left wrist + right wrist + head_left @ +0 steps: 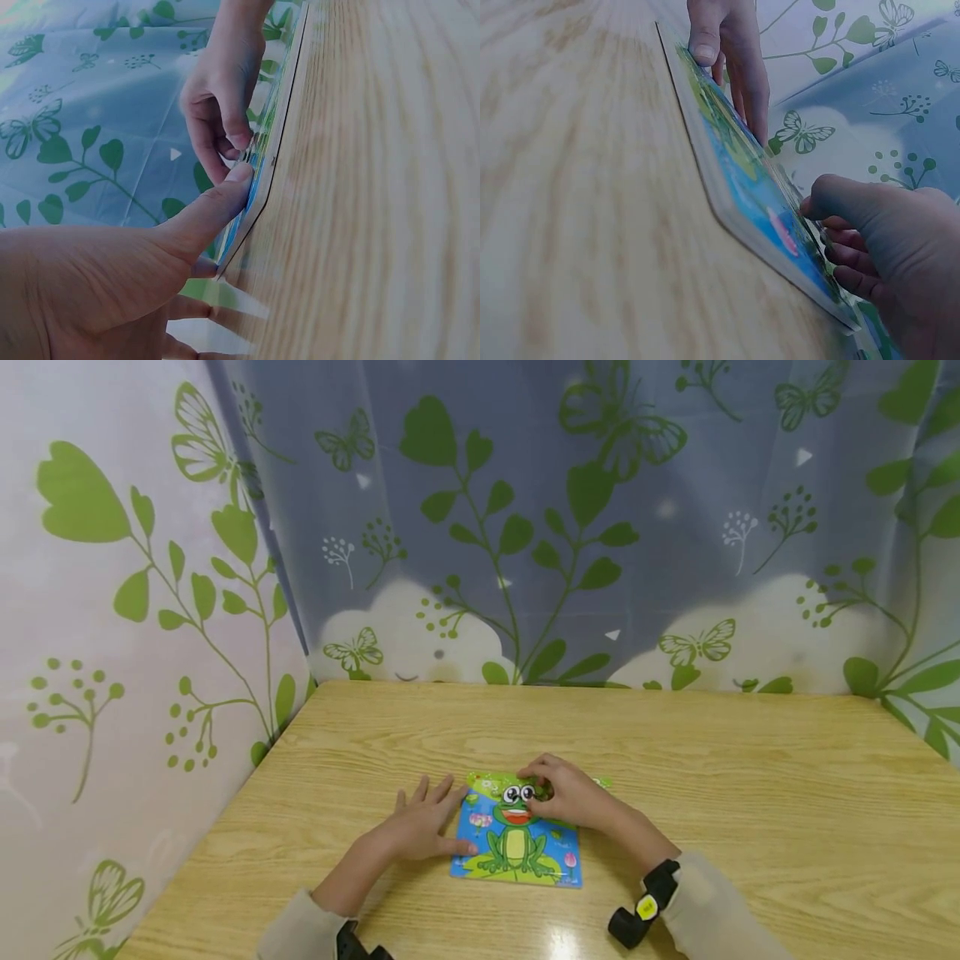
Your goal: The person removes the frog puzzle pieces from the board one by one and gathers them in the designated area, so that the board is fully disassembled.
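Note:
A flat frog picture puzzle lies on the table, with a green frog on a blue ground inside a thin board. My left hand is spread at its left side, the thumb resting on the picture near the edge. Over the upper right part, my right hand has its thumb and fingers curled together, pinching what looks like a puzzle piece at the surface. That piece is mostly hidden by the fingers. A small green and white bit shows just beyond the right hand, its shape partly covered.
The wooden table stretches around the puzzle on all sides. Behind it hangs a blue cloth printed with leaves and butterflies, and a pale cloth stands along the left edge. A black strap is on the right wrist.

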`<state>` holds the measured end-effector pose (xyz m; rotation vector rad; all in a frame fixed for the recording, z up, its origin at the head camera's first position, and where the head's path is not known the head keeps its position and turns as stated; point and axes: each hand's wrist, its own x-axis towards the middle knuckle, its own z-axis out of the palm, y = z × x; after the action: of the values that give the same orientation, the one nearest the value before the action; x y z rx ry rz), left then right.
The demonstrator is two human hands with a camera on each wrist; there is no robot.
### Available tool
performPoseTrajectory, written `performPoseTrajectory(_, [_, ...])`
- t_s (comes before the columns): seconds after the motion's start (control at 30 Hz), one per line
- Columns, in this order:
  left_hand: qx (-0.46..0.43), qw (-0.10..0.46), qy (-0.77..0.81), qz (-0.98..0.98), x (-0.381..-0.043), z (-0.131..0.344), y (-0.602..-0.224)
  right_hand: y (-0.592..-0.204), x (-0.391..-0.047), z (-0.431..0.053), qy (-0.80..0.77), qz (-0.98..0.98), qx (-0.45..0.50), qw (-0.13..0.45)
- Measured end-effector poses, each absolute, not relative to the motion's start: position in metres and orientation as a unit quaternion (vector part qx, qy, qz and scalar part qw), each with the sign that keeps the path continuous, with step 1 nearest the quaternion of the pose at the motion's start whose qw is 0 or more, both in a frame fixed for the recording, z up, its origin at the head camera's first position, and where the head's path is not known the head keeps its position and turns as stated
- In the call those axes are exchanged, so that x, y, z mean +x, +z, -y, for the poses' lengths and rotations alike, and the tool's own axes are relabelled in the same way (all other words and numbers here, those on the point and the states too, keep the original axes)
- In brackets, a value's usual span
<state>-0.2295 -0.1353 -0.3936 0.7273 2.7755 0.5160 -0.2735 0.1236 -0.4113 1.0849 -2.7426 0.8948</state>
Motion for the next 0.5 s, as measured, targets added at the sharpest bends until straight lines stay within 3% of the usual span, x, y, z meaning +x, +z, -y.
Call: performPoseTrajectory(0.5, [0.247, 0.112, 0.172, -0.947, -0.228, 0.135, -0.393, -0.392, -0.264, -0.149, 0.321, 0.886, 0.333, 0.036])
